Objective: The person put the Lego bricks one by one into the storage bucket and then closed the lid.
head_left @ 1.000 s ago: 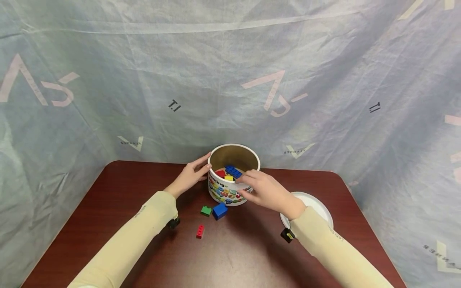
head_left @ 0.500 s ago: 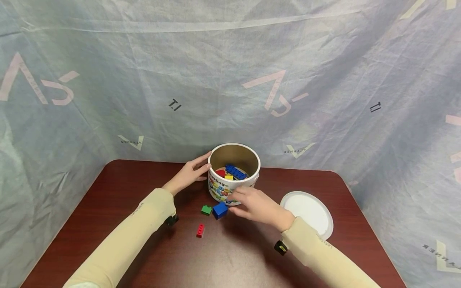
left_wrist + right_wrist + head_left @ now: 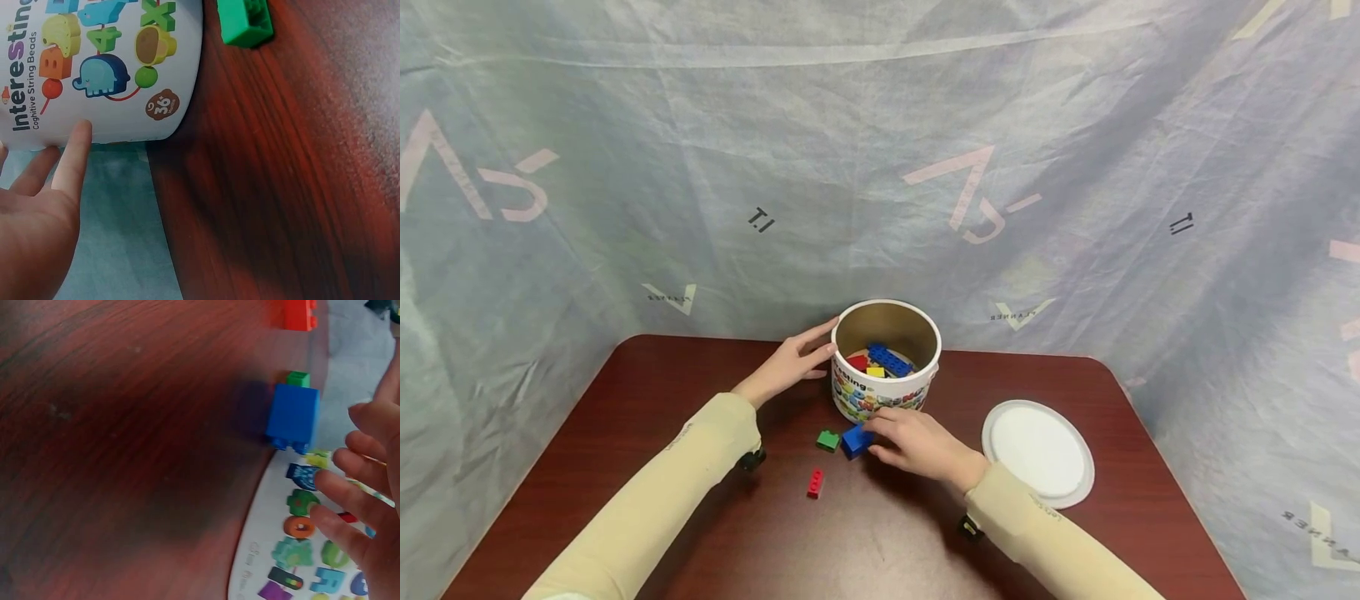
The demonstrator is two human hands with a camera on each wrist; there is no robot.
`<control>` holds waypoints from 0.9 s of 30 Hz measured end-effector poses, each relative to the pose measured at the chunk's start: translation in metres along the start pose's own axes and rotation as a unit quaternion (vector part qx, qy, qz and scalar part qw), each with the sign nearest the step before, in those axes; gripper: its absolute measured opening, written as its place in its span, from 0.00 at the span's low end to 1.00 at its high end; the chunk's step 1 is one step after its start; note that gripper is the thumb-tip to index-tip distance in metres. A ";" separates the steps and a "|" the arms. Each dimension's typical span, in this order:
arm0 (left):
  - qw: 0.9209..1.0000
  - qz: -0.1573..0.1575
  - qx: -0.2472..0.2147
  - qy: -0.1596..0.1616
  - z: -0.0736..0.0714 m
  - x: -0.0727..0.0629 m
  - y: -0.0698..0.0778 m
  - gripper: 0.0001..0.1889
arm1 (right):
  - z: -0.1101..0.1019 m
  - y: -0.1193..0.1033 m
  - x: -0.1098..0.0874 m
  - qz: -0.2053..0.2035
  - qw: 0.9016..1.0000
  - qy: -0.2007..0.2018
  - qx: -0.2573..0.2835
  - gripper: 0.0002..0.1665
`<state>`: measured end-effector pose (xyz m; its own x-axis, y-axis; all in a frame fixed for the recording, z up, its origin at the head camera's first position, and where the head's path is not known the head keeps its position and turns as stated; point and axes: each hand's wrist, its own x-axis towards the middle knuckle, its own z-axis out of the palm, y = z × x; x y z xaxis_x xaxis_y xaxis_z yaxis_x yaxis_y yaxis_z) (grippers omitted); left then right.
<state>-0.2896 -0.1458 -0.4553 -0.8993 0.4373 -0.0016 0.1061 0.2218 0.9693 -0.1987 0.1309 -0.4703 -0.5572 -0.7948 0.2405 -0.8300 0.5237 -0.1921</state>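
A round white bucket [image 3: 880, 400] with colourful printed pictures stands near the back of the table, holding several bricks: a long blue one [image 3: 891, 361], a yellow one [image 3: 875, 372] and a red one [image 3: 857, 362]. My left hand [image 3: 786, 367] rests against the bucket's left side with straight, spread fingers. In front of the bucket sits a blue toy brick [image 3: 853, 442]. My right hand [image 3: 917, 446] is at its right side, fingertips over its edge in the head view; the right wrist view shows loose, spread fingers apart from the blue brick [image 3: 294, 415].
A small green brick [image 3: 828, 440] lies left of the blue one, and a red brick [image 3: 816, 483] lies closer to the front. At right, a white round lid [image 3: 1041, 450] lies flat on the brown table [image 3: 685, 392]. A grey cloth [image 3: 850, 167] hangs behind.
My right hand has come down and left from the bucket's rim to the blue brick in front. My left hand stays at the bucket. The lid is now fully uncovered.
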 end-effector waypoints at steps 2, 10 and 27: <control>1.000 0.002 0.000 -0.002 0.001 -0.001 0.000 0.34 | 0.004 0.001 0.001 0.002 1.000 0.002 -0.005 0.18; 1.000 0.002 -0.006 0.002 0.000 0.000 -0.001 0.33 | 0.020 0.001 0.005 -0.020 0.998 -0.010 -0.051 0.21; 1.000 0.003 -0.009 0.002 0.000 0.000 -0.002 0.33 | 0.014 -0.002 0.000 0.004 0.997 -0.021 -0.078 0.16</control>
<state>-0.2896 -0.1459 -0.4575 -0.9000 0.4359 0.0054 0.1044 0.2034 0.9735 -0.1970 0.1258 -0.4833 -0.5645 -0.8011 0.1989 -0.8216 0.5685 -0.0424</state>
